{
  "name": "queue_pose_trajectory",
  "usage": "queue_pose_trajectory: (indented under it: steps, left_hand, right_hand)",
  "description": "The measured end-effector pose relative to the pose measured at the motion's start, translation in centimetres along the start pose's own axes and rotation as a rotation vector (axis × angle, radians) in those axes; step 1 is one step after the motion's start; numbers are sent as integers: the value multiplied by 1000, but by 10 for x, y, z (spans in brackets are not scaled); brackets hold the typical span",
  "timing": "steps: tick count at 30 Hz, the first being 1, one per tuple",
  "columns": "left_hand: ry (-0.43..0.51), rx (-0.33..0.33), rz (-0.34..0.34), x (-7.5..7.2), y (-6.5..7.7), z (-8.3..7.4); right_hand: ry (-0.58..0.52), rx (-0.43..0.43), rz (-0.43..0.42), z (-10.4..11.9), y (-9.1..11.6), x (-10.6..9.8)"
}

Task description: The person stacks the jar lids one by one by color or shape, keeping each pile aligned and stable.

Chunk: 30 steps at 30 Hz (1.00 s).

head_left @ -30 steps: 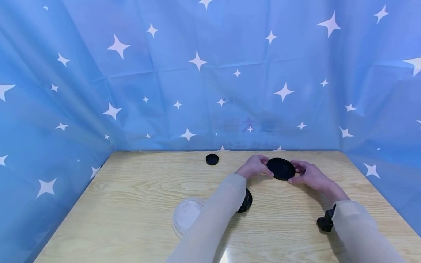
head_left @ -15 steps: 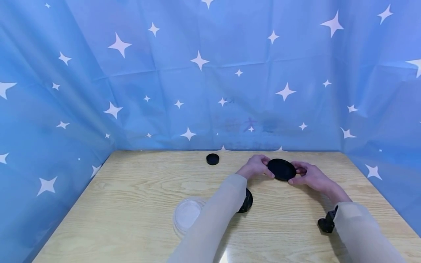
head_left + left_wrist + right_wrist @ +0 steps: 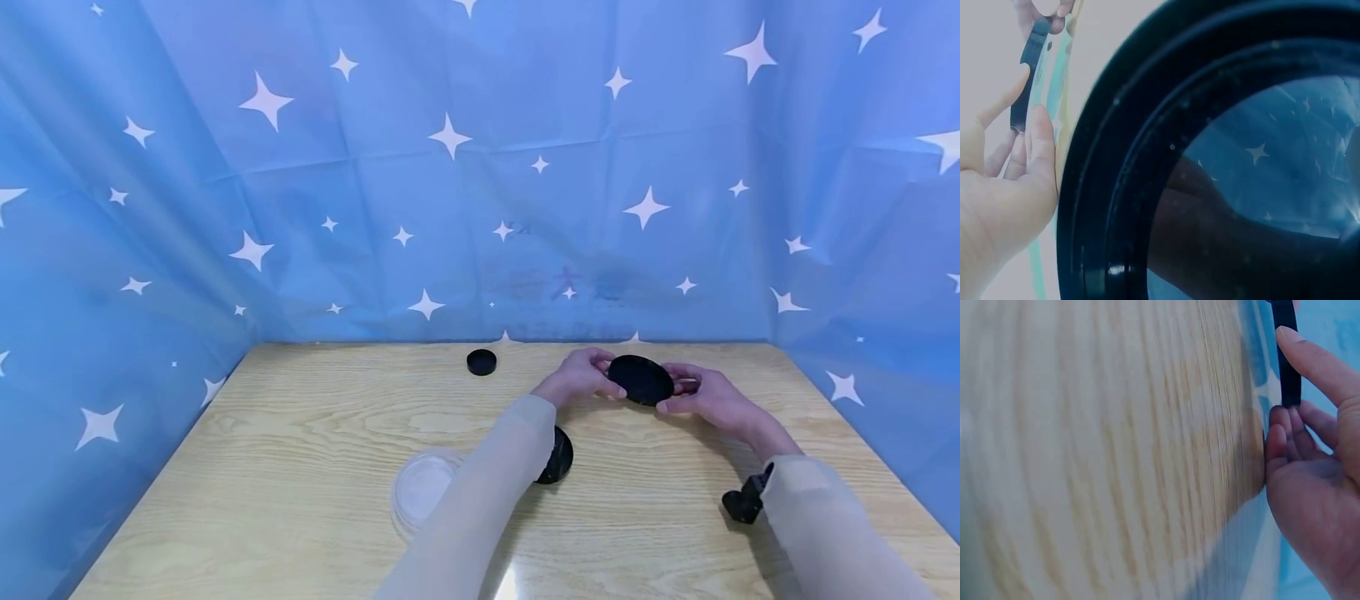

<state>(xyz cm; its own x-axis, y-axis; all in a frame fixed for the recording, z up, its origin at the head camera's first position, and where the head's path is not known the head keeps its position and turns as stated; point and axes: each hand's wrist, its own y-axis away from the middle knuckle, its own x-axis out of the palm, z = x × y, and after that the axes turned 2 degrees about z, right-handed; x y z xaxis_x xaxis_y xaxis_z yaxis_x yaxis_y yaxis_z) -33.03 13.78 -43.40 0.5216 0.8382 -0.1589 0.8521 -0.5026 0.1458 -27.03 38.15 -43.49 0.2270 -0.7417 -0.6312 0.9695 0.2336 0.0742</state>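
Observation:
A shallow round black lid [image 3: 641, 381] is held just above the far right part of the table, its inside facing up toward the head camera. The left hand [image 3: 585, 374] pinches its left edge, and the right hand [image 3: 705, 398] grips the opposite edge. In the right wrist view, the thumb presses the lid's side [image 3: 1287, 356] while the fingers curl at its lower end. A glossy black round piece [image 3: 1094, 187] with ridged rings fills much of the left wrist view. In the head view, a black round piece [image 3: 558, 457] is partly hidden by the left sleeve.
A smaller round black lid [image 3: 482, 362] lies near the table's back edge. Beside the left forearm sits a clear round plastic container [image 3: 423, 492], partly covered by the sleeve. A blue star-patterned curtain [image 3: 525, 192] hangs behind the wooden table [image 3: 285, 467].
Both hands keep their hold on the black lid, which has risen and tilted very slightly. The other things stay in place; the head view has shifted a little.

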Motion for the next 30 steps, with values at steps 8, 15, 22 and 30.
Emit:
queue_pose_trajectory:
  steps: [8, 15, 22, 30]
  left_hand:
    - [67, 8, 11, -6, 2, 5]
    - [-2, 26, -25, -14, 11, 0]
    - [-28, 40, -26, -28, 21, -11]
    - [-108, 62, -32, -38, 34, -18]
  right_hand:
    - [-31, 2, -26, 5, -1, 6]
    - [-68, 3, -16, 12, -4, 12]
    - [-33, -30, -31, 28, -4, 11]
    - [-24, -59, -56, 46, 7, 12]
